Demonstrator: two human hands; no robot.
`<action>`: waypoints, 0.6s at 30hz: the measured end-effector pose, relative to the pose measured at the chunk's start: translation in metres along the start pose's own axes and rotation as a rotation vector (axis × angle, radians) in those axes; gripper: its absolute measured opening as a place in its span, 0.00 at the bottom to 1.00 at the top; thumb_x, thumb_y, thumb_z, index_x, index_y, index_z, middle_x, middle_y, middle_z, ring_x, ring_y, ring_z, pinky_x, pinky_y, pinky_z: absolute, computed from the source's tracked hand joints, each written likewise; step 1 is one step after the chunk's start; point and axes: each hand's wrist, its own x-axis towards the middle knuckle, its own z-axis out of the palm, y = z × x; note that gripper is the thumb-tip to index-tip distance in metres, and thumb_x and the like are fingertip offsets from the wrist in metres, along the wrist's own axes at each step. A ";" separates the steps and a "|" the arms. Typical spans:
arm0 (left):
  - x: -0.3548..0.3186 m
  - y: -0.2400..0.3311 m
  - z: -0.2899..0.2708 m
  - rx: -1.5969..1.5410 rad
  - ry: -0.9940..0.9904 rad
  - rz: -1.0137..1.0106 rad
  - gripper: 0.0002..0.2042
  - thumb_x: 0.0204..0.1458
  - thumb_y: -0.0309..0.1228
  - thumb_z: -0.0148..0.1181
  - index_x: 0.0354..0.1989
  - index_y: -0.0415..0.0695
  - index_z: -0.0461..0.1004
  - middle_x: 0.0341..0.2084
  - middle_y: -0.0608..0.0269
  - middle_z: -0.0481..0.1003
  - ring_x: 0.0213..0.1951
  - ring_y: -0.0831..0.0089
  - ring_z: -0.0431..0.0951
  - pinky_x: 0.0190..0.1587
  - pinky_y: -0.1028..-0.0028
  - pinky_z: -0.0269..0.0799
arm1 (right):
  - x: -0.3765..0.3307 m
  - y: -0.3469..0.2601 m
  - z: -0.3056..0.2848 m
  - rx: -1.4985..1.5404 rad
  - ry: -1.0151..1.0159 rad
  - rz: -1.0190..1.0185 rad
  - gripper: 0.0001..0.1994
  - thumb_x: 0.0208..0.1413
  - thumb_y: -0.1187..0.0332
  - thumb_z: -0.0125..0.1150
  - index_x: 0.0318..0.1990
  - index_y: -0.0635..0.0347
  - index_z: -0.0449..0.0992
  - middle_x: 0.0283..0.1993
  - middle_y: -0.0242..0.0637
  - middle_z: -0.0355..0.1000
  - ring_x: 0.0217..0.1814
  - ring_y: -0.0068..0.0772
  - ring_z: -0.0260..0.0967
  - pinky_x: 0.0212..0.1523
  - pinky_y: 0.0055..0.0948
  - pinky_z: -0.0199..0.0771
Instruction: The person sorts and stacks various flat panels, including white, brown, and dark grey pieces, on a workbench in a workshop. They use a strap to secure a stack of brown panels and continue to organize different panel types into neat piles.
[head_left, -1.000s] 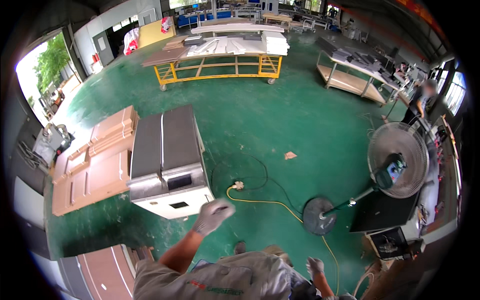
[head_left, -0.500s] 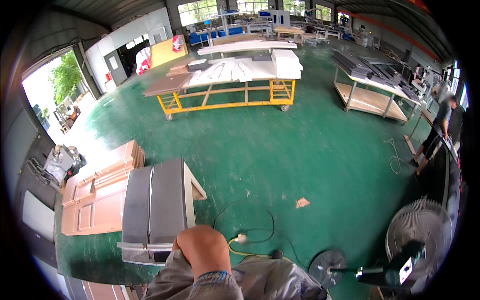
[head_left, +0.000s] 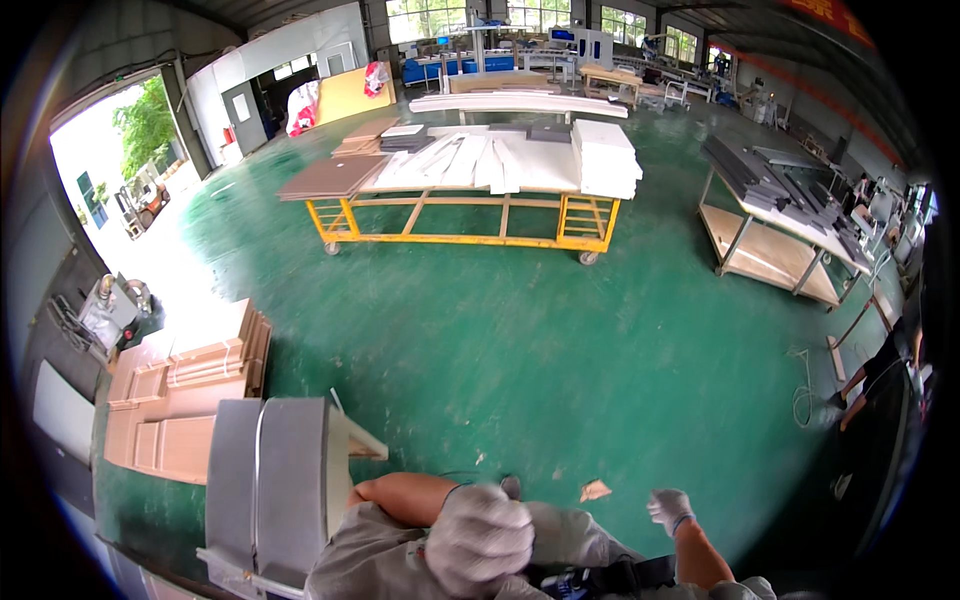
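Note:
My left hand (head_left: 480,542), in a pale grey work glove, is held close in front of my body with the arm bent. Its fingers are curled together, and whatever they may hold is hidden. Beside it, a black strap (head_left: 632,574) lies across my front at the lower edge. My right hand (head_left: 670,508), also gloved, is held out to the right over the green floor (head_left: 480,340). Its fingers are loosely curled in, with nothing seen in them. Nearest my left arm stands a stack of dark grey panels (head_left: 290,480) bound with a white strap.
Brown strapped cartons (head_left: 180,400) lie at the left. Ahead stands a yellow wheeled cart (head_left: 460,240) loaded with white and brown boards. A table (head_left: 770,260) with dark panels is at the right, near a person (head_left: 885,360). A brown scrap (head_left: 594,490) lies on the floor.
My left hand has come into view in front of my body, and my right hand has appeared at the right. The view has shifted; the standing fan and floor cable no longer show.

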 end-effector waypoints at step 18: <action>-0.381 -0.535 -0.138 0.399 -0.153 -1.675 0.10 0.55 0.34 0.67 0.38 0.40 0.81 0.33 0.57 0.81 0.35 0.70 0.81 0.38 0.69 0.77 | 0.417 -0.032 -0.204 0.004 -0.006 0.465 0.13 0.66 0.64 0.56 0.55 0.46 0.78 0.55 0.41 0.80 0.56 0.44 0.79 0.49 0.44 0.79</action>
